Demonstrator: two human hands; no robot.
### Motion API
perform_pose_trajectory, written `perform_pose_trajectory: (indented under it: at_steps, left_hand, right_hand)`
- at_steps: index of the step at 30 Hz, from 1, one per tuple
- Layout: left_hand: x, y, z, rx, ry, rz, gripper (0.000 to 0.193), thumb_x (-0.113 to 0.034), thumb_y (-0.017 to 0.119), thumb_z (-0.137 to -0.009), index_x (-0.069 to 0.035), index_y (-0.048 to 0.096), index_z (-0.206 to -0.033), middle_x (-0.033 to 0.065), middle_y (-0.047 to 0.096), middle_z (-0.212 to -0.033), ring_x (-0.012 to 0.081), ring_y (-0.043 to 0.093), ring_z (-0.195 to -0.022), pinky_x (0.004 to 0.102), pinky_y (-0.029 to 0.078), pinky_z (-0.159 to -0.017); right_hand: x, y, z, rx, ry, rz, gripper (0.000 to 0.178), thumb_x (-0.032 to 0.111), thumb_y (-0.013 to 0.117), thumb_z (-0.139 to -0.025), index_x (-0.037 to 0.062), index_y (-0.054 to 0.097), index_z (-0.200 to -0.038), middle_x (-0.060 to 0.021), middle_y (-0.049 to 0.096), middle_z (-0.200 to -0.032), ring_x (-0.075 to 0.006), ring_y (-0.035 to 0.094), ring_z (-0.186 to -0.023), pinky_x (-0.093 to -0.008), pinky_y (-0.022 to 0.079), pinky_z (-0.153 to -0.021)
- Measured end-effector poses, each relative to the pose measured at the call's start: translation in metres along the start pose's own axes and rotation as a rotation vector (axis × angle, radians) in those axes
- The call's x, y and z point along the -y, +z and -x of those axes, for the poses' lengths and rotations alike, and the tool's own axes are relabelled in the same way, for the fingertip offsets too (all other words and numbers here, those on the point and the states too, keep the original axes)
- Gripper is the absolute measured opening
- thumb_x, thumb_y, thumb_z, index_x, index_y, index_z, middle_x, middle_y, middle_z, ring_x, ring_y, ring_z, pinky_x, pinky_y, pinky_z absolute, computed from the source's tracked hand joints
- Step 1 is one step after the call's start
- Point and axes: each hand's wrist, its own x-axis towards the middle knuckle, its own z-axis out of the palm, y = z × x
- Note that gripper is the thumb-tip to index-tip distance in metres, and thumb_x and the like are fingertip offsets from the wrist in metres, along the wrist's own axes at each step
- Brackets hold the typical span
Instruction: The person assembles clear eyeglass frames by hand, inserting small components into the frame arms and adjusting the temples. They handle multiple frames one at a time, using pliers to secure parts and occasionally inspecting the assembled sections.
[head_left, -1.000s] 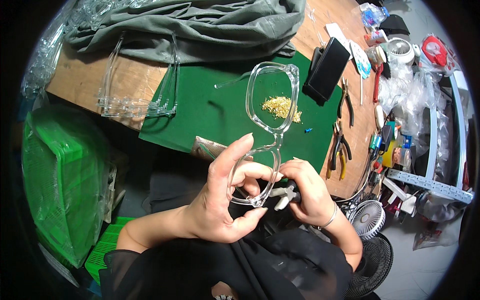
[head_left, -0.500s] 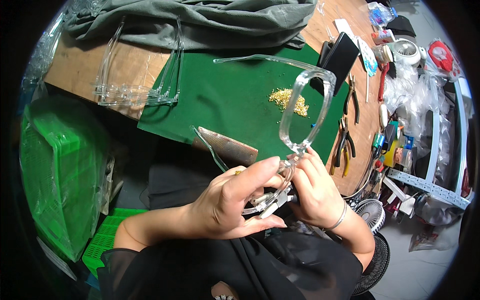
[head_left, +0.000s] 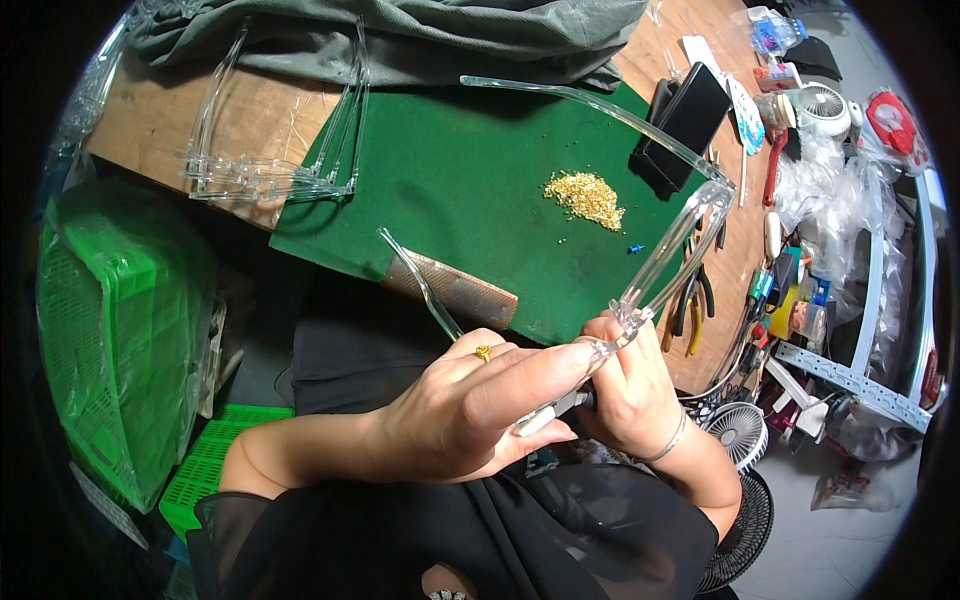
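Observation:
My left hand (head_left: 465,405), a gold ring on one finger, is closed around a clear eyeglass frame (head_left: 714,196). One temple of it stretches over the green mat; the other sticks out beyond my left knuckles. On the bridge area, the fingers of my right hand (head_left: 632,395) also grip the frame. Between my palms shows a white block-shaped part (head_left: 536,420) with a dark piece beside it, mostly hidden, so its kind is unclear. Small gold-coloured pieces (head_left: 590,200) lie heaped on the green mat (head_left: 450,180), with a tiny blue piece (head_left: 635,249) nearby.
Several clear eyeglass frames (head_left: 270,180) rest at the left of the wooden table (head_left: 130,120). A grey cloth (head_left: 400,40) lies behind. A phone (head_left: 690,115) leans at the right, near pliers (head_left: 688,310). A textured block (head_left: 460,290) sits at the mat's near edge. Green crates (head_left: 130,340) stand left.
The eyeglass frame has turned in my hands: its visible lens rim swung right and now appears nearly edge-on. My left thumb has moved right, closer to my right fingers.

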Motion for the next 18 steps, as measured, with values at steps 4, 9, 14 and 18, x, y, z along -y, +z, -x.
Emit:
perform_pose_trajectory:
  at_steps: [4, 9, 14, 18]
  left_hand:
    - [-0.002, 0.002, 0.000, -0.001, -0.012, -0.002, 0.087, -0.008, 0.080, -0.063, 0.000, 0.023, -0.129, 0.0224, 0.059, -0.098, 0.0265, 0.060, -0.075, 0.0339, 0.043, -0.063]
    - [-0.003, 0.004, 0.002, 0.004, -0.039, 0.015, 0.086, -0.002, 0.079, -0.062, 0.000, 0.023, -0.128, 0.0243, 0.056, -0.102, 0.0266, 0.059, -0.076, 0.0339, 0.043, -0.065]
    - [-0.001, 0.002, 0.003, 0.034, -0.048, 0.017, 0.087, 0.002, 0.077, -0.062, 0.000, 0.019, -0.127, 0.0240, 0.055, -0.101, 0.0284, 0.061, -0.080, 0.0361, 0.046, -0.070]
    - [0.000, 0.004, 0.008, 0.016, -0.133, 0.062, 0.094, -0.001, 0.077, -0.066, 0.001, 0.008, -0.130, 0.0223, 0.055, -0.101, 0.0253, 0.061, -0.087, 0.0323, 0.049, -0.074]
  right_hand:
    - [-0.003, 0.006, 0.004, -0.033, -0.009, 0.041, 0.025, 0.007, 0.056, -0.061, 0.0004, 0.051, -0.084, -0.0118, 0.049, -0.083, -0.0277, 0.050, -0.080, -0.0382, 0.041, -0.075]
    - [0.000, 0.011, 0.005, -0.086, 0.008, 0.129, 0.019, 0.006, 0.055, -0.061, 0.0016, 0.050, -0.079, -0.0103, 0.049, -0.080, -0.0259, 0.050, -0.077, -0.0356, 0.041, -0.071]
    - [0.000, 0.014, 0.005, -0.082, 0.016, 0.123, 0.017, 0.006, 0.054, -0.061, 0.0025, 0.050, -0.077, -0.0097, 0.048, -0.077, -0.0248, 0.049, -0.073, -0.0341, 0.040, -0.068]
    - [-0.003, 0.013, 0.000, -0.018, 0.026, -0.102, 0.029, 0.003, 0.059, -0.058, 0.0016, 0.050, -0.085, -0.0110, 0.048, -0.081, -0.0275, 0.048, -0.076, -0.0348, 0.040, -0.070]
